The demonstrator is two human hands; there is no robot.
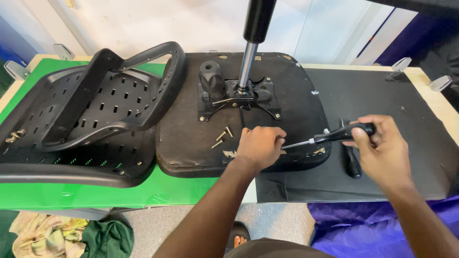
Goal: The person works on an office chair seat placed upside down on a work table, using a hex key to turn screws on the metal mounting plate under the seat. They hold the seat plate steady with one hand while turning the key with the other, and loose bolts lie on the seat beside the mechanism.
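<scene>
An upturned black chair seat (296, 91) lies on the table, with its metal mechanism plate (239, 98) and gas-lift column (248, 57) sticking up. My left hand (258, 145) rests closed on the seat's near edge, its fingers pinched at the tip of a screwdriver. My right hand (382, 148) grips that screwdriver (330, 137) by its black handle, the shaft pointing left toward my left hand. Three loose bolts (222, 137) lie on the seat just left of my left hand.
A black perforated chair back (91, 114) lies on the green mat (158, 191) at left. A second black-handled tool (353, 165) lies on the black mat (382, 91) under my right hand. Metal clips (440, 82) sit at the table corners. Crumpled cloth (43, 234) lies on the floor.
</scene>
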